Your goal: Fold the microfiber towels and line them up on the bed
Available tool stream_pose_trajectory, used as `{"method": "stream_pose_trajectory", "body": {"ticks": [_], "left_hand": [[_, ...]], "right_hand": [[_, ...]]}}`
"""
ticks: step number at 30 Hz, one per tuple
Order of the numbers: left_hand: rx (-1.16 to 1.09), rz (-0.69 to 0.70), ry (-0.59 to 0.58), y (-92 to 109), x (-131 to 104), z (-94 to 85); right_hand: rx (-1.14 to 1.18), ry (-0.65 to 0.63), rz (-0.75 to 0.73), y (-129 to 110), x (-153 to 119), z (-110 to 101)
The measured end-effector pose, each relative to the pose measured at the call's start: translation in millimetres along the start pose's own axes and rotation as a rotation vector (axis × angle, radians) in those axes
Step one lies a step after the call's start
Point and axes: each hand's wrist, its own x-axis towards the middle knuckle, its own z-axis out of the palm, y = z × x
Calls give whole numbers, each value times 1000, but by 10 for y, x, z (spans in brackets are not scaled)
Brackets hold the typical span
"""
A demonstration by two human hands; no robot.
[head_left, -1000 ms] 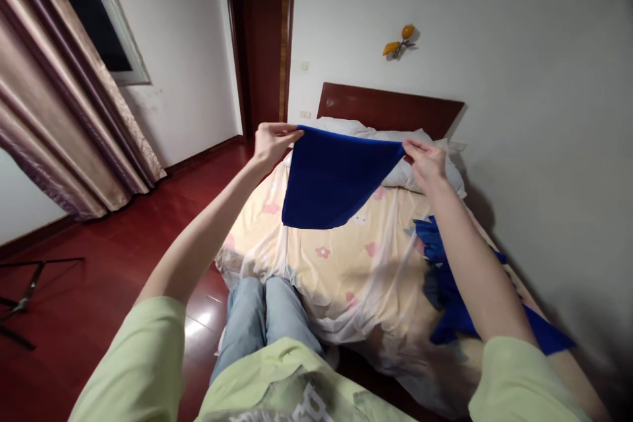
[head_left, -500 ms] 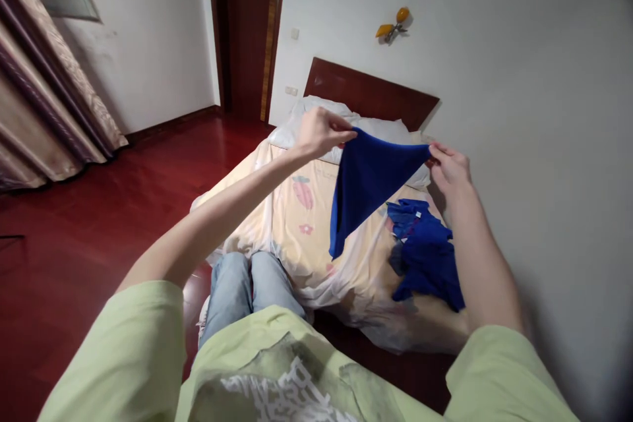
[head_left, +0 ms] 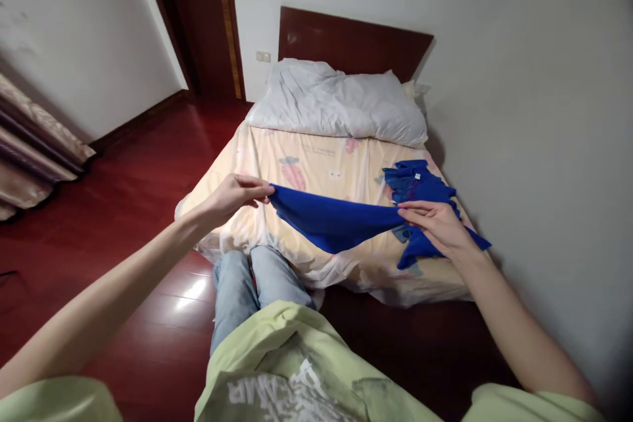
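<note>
A blue cloth [head_left: 336, 217] is stretched between my two hands above the bed, its lower part sagging to a rounded point. My left hand [head_left: 237, 198] pinches the cloth's left corner between thumb and fingers. At the other corner my right hand [head_left: 432, 221] grips it the same way. Behind and partly under my right hand lies a crumpled blue garment [head_left: 420, 184] with a small white tag, on the right side of the bed. Whether the held cloth is a folded garment I cannot tell.
The bed [head_left: 316, 168] has a cream sheet with pink fruit prints, a white pillow or quilt [head_left: 336, 99] at its head and a dark wooden headboard [head_left: 351, 39]. A wall [head_left: 534, 112] runs along the right. Red floor [head_left: 143, 211] and a curtain [head_left: 34, 151] are at the left.
Both hands have come down and spread farther apart, pulling the cloth's upper edge wider. Its hanging part is now much shorter. My view has tilted downward.
</note>
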Motion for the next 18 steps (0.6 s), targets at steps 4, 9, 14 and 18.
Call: {"method": "stream_pose_trajectory", "body": {"ticks": [4,9,14,18], "left_hand": [[76,-87,-77,-99,27,-12],[72,-127,-18,-357,470,-61],[22,-86,119,-552,1228,-139],[-10,137,263,-349,1786,-161]], "right_hand": [[-47,-95,114,78,-30,47],[32,-146,189,274,443,221],[147,-63,154,389,1269,651],[187,58,-93,202,1840,828]]}}
